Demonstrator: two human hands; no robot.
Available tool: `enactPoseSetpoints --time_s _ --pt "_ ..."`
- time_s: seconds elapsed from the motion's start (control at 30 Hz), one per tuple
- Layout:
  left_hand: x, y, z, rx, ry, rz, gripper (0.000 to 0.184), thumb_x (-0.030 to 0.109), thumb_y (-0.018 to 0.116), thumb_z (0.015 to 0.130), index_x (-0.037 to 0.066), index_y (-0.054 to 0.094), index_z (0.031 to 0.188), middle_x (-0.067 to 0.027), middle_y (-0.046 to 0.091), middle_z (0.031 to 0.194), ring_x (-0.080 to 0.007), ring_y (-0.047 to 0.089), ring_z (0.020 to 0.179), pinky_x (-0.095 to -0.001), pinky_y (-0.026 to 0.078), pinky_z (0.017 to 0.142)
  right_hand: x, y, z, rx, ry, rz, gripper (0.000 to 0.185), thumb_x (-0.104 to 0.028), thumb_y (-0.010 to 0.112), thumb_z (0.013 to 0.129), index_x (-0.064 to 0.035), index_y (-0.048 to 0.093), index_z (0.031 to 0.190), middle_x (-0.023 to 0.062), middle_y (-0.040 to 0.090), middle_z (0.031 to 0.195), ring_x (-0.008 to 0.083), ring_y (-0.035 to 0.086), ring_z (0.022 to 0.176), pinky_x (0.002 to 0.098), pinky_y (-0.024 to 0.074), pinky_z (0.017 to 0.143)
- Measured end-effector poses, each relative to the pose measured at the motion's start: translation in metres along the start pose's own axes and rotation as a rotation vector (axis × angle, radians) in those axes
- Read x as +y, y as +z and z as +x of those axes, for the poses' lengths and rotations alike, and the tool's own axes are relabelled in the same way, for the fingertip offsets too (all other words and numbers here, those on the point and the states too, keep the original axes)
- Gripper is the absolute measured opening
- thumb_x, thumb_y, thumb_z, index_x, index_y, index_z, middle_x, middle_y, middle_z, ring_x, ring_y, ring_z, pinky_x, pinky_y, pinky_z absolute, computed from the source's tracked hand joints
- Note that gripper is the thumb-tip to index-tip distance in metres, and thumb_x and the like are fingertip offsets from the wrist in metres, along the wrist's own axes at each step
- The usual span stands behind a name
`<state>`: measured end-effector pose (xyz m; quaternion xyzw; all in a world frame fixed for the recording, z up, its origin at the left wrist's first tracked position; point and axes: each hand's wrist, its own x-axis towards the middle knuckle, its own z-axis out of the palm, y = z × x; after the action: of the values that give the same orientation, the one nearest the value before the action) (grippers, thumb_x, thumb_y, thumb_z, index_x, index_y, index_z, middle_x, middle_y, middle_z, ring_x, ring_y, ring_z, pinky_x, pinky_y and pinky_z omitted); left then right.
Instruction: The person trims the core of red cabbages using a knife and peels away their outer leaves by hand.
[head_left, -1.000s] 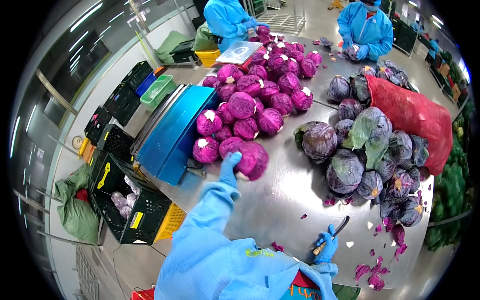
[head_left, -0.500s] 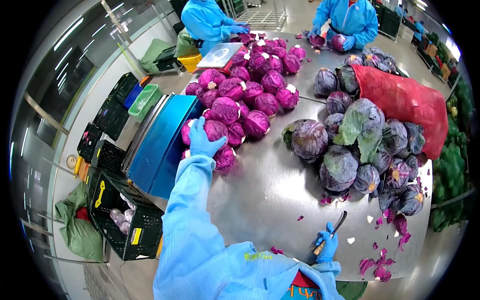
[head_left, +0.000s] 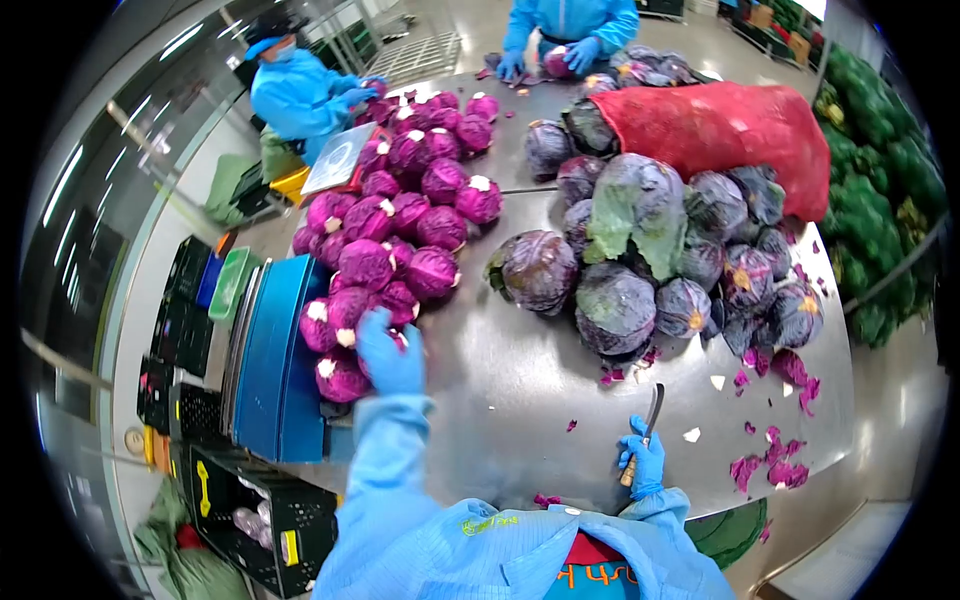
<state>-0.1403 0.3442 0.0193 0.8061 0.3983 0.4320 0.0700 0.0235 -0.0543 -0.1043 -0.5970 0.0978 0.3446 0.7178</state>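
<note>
My left hand (head_left: 392,358), in a blue glove, is at the near edge of a pile of trimmed purple cabbages (head_left: 366,264). Its thumb and fingers are apart, and nothing is clearly held in them; the fingertips are next to the nearest heads. Lower right, my right hand (head_left: 645,462) is closed round the wooden handle of a curved knife (head_left: 655,412), its blade pointing up and away from me. Beyond the knife lies a heap of untrimmed cabbages (head_left: 615,308) with dark outer leaves, one with a large green leaf hanging over it.
A red mesh sack (head_left: 715,140) lies behind the untrimmed heads on the metal table (head_left: 500,400). Leaf scraps (head_left: 770,460) litter the right side. Blue panels (head_left: 275,360) and black crates (head_left: 265,520) stand left. A scale (head_left: 340,158) and two co-workers (head_left: 300,95) are farther back.
My left hand has come off the cabbage it was cupping and moved back toward me, its fingers parted. My right hand still grips the knife. The view has shifted right.
</note>
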Motion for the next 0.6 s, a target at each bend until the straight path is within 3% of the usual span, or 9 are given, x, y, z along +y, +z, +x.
enactPoseSetpoints --time_s 0.03,0.1,0.17,0.27,0.33,0.37,0.47,0.5,0.6 --pt "-0.004 0.025 -0.026 -0.332 -0.231 -0.272 0.052 0.014 0.075 0.076 -0.004 0.054 0.120 -0.0182 0.057 0.115 -0.0324 0.055 0.109 -0.0394 0.042 0.100 -0.001 0.000 -0.001 -0.014 -0.003 -0.014 0.043 -0.005 0.061 0.085 -0.0025 0.056 0.128 0.0065 0.064 0.079 0.0107 0.055 0.050 0.0238 0.0473 0.045" --pt "0.038 0.057 -0.097 -0.558 -0.109 -0.423 0.060 0.021 0.079 0.074 0.000 0.054 0.124 -0.0195 0.053 0.124 -0.0335 0.050 0.117 -0.0413 0.039 0.104 -0.001 0.000 -0.001 -0.023 0.001 -0.007 0.043 -0.005 0.061 0.085 -0.0025 0.056 0.128 0.0061 0.064 0.079 0.0103 0.055 0.051 0.0235 0.0475 0.046" --pt "0.082 0.077 -0.092 -0.502 0.119 -0.343 0.061 0.022 0.079 0.075 0.001 0.054 0.126 -0.0210 0.048 0.132 -0.0369 0.044 0.124 -0.0447 0.036 0.106 0.000 -0.003 0.000 -0.042 -0.012 -0.018 0.044 -0.005 0.061 0.087 -0.0024 0.055 0.130 0.0055 0.064 0.079 0.0095 0.056 0.052 0.0231 0.0480 0.047" --pt "0.118 0.138 -0.010 -0.159 0.232 -0.336 0.051 0.017 0.076 0.078 0.005 0.058 0.124 -0.0198 0.052 0.131 -0.0365 0.045 0.126 -0.0444 0.034 0.109 -0.001 -0.003 0.000 -0.051 0.003 -0.016 0.046 -0.004 0.061 0.087 -0.0028 0.054 0.132 0.0055 0.064 0.079 0.0092 0.056 0.053 0.0232 0.0483 0.048" --pt "0.126 0.181 0.054 -0.154 0.296 -0.329 0.050 0.020 0.075 0.078 0.002 0.057 0.121 -0.0237 0.051 0.129 -0.0397 0.048 0.122 -0.0466 0.038 0.105 -0.003 -0.003 -0.001 -0.062 0.027 0.003 0.047 -0.003 0.060 0.087 -0.0024 0.052 0.134 0.0059 0.065 0.079 0.0096 0.056 0.054 0.0234 0.0482 0.049" --pt "0.122 0.204 0.082 -0.218 0.258 -0.326 0.061 0.032 0.075 0.076 0.000 0.056 0.124 -0.0240 0.050 0.130 -0.0393 0.047 0.123 -0.0450 0.038 0.105 -0.003 -0.002 -0.002 -0.062 0.035 0.008 0.047 -0.002 0.060 0.087 -0.0022 0.052 0.134 0.0061 0.065 0.079 0.0099 0.056 0.054 0.0235 0.0482 0.049" --pt "0.105 0.249 0.101 -0.549 0.078 0.439 0.086 0.065 0.068 0.073 0.000 0.057 0.129 -0.0220 0.055 0.130 -0.0359 0.051 0.122 -0.0412 0.040 0.102 -0.005 -0.006 0.002 -0.063 0.041 0.026 0.048 -0.002 0.060 0.087 -0.0015 0.051 0.134 0.0072 0.065 0.079 0.0111 0.057 0.054 0.0242 0.0486 0.049" --pt "0.068 0.272 0.105 -0.908 -0.043 0.101 0.087 0.069 0.067 0.072 0.000 0.060 0.125 -0.0216 0.059 0.127 -0.0353 0.054 0.119 -0.0399 0.041 0.100 -0.003 -0.008 0.003 -0.065 0.048 0.034 0.048 -0.003 0.060 0.087 -0.0012 0.051 0.134 0.0077 0.065 0.079 0.0115 0.057 0.054 0.0245 0.0489 0.049" --pt "0.093 0.227 0.096 -0.873 -0.425 -0.206 0.074 0.058 0.075 0.073 -0.004 0.066 0.113 -0.0205 0.067 0.110 -0.0341 0.062 0.102 -0.0373 0.045 0.093 0.003 -0.011 0.006 -0.091 0.033 0.057 0.048 -0.005 0.059 0.088 -0.0003 0.049 0.135 0.0079 0.066 0.081 0.0121 0.059 0.057 0.0258 0.0505 0.051"
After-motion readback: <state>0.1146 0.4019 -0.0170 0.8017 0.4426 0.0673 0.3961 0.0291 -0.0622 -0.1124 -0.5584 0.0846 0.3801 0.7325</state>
